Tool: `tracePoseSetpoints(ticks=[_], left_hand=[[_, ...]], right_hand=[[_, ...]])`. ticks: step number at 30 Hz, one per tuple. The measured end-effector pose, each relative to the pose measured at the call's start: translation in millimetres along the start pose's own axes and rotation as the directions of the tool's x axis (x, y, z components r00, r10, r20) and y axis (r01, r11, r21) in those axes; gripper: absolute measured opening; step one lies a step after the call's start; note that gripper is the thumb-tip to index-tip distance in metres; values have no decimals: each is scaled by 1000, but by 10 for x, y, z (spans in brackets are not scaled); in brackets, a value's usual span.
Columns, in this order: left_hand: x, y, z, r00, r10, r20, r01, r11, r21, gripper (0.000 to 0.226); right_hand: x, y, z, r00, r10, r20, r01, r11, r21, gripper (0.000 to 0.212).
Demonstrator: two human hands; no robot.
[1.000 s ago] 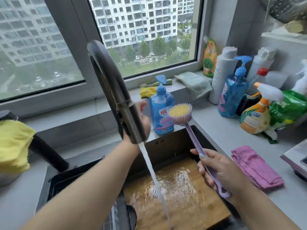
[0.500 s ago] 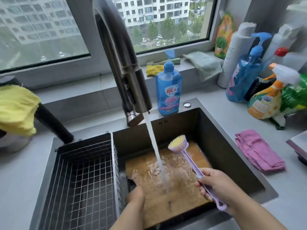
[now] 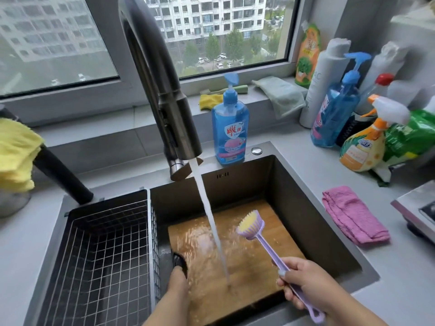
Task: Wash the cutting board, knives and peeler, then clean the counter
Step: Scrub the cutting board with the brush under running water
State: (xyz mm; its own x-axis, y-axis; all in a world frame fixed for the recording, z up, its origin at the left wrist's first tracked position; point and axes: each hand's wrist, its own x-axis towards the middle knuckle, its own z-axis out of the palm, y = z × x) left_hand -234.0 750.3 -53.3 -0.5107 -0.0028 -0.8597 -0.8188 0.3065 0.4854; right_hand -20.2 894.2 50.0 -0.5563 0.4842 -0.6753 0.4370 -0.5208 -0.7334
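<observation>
Board (image 3: 247, 262) lies wet in the sink (image 3: 313, 208); my right fingers (image 3: 286, 284) wrap the brush (image 3: 263, 241), left hand (image 3: 177, 284) on its edge, grip unclear.

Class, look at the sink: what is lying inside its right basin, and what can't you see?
A wooden cutting board lies inside the sink under running water. Whatever is beneath the board is covered.

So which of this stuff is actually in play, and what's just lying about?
In play: cutting board, brush in right hand, running tap, left hand at the board's edge.
Lying about: pink cloth, soap bottle, spray bottles, rack.
</observation>
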Motion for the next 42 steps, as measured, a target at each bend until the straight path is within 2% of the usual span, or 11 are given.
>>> tracePoseSetpoints(ticks=[5, 8, 11, 13, 16, 19, 22, 27, 31, 37, 42], left_hand=[[-137, 64, -30, 994, 97, 47, -98, 995, 24, 60], [-168, 72, -17, 980, 193, 43, -197, 973, 123, 62], [-225, 133, -43, 915, 401, 53, -397, 866, 304, 42], [-275, 214, -86, 855, 509, 95, -503, 772, 390, 37], [-388, 380, -211, 771, 604, 205, -626, 656, 422, 25], [-475, 491, -397, 726, 632, 271, -677, 588, 442, 20], [-507, 523, -543, 698, 647, 309, -697, 513, 501, 16], [-481, 490, -662, 720, 602, 346, -687, 546, 479, 25], [-547, 462, -673, 698, 629, 342, -700, 498, 512, 36], [-560, 462, -692, 699, 608, 375, -706, 506, 496, 19], [-521, 473, -713, 693, 600, 400, -715, 500, 489, 17]], right_hand=[[3, 61, 7, 1000, 16, -25, -17, 998, -55, 19], [3, 64, 93, 1000, 16, -20, -18, 992, -123, 17], [-20, 56, 201, 1000, -21, -18, 16, 965, -262, 19], [-40, 77, 282, 995, -102, -13, 87, 900, -427, 21], [-113, 132, 465, 968, -248, 41, 208, 701, -683, 36], [-234, 152, 758, 956, -266, 123, 257, 556, -790, 48], [-232, 61, 1047, 925, -313, 216, 350, 478, -806, 49], [-62, -40, 1080, 961, -266, 70, 195, 478, -857, 47], [-305, 2, 1275, 948, -268, 170, 276, 431, -859, 50], [169, -275, 1316, 964, -265, 2, 148, 533, -833, 35], [-54, -300, 1607, 949, -269, 166, 268, 403, -875, 33]])
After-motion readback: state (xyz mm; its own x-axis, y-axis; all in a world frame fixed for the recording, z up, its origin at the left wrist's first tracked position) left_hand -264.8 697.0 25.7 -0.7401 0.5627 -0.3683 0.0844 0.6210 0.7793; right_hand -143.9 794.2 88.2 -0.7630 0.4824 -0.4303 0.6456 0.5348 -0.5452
